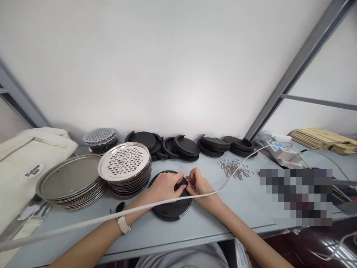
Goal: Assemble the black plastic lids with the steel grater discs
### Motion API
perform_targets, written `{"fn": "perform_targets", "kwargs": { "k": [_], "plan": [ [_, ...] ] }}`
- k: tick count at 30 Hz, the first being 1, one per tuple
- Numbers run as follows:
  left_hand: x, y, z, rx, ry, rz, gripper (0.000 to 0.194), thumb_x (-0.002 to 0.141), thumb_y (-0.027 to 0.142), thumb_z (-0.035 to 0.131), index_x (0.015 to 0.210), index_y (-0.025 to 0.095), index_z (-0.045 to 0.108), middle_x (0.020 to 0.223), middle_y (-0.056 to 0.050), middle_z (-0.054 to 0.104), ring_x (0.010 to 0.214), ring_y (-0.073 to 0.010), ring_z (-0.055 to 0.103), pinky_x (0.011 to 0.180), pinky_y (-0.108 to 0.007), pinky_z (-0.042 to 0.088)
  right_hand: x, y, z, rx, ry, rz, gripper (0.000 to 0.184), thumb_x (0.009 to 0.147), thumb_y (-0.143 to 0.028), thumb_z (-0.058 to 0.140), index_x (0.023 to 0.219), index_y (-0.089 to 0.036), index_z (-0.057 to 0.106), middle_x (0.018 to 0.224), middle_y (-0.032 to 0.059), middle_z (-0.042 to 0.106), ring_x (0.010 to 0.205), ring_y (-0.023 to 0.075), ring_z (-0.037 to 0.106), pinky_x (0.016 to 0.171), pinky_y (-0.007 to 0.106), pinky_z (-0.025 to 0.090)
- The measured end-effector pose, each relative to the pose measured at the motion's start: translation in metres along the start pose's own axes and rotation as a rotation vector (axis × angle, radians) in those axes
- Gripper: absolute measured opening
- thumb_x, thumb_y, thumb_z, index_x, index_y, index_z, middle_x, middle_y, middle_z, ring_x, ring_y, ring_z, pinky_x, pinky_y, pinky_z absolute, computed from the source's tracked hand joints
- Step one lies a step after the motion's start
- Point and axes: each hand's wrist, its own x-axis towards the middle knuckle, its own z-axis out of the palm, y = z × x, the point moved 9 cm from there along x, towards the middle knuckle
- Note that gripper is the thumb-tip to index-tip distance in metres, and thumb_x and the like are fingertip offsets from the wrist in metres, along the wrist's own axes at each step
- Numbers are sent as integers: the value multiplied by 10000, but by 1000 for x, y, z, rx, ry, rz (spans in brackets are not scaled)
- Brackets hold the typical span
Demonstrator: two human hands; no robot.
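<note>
A round black disc (170,211) with a raised partial rim lies on the table in front of me. My left hand (166,186) rests over it, thumb and forefinger closed around a dark part near its right side. Close beside it, my right hand (197,185) is pinched at the same spot. Whatever sits between its fingertips is too small to make out. Several bent metal wire clips (235,169) lie in a loose pile to the right. A thin white cable (206,194) runs across the view in front of both hands.
Stacks of black discs (187,145) line the wall. To the left stand a stack of perforated metal plates (124,162), grey-green round trays (69,176) and smaller perforated discs (99,136). A cream bag (25,163) fills the far left. Folded yellowish cardboard (323,139) lies far right.
</note>
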Motion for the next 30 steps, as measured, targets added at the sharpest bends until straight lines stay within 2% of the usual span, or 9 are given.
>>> {"fn": "perform_targets", "kwargs": {
  "k": [15,24,30],
  "plan": [
    [0,0,0,0,-1,-6,138,880,321,498,788,219,491,720,-4,611,652,-185,584,547,-274,305,0,-2,2,-17,-25,-31,236,747,-84,405,847,-244,264,693,-64,349,571,114,391,555,235,366],
    [0,0,0,1,-12,-19,118,874,315,500,808,218,507,728,-14,610,672,-193,594,571,-276,327,0,0,1,11,12,-24,228,752,-92,414,850,-243,275,706,-52,386,609,130,459,592,261,416],
    [-1,2,0,14,8,10,101,866,295,510,799,220,491,714,0,604,650,-183,582,564,-276,304,0,-2,1,1,20,-20,222,770,-92,406,833,-246,258,704,-56,358,604,129,437,608,272,417]
  ]
}}
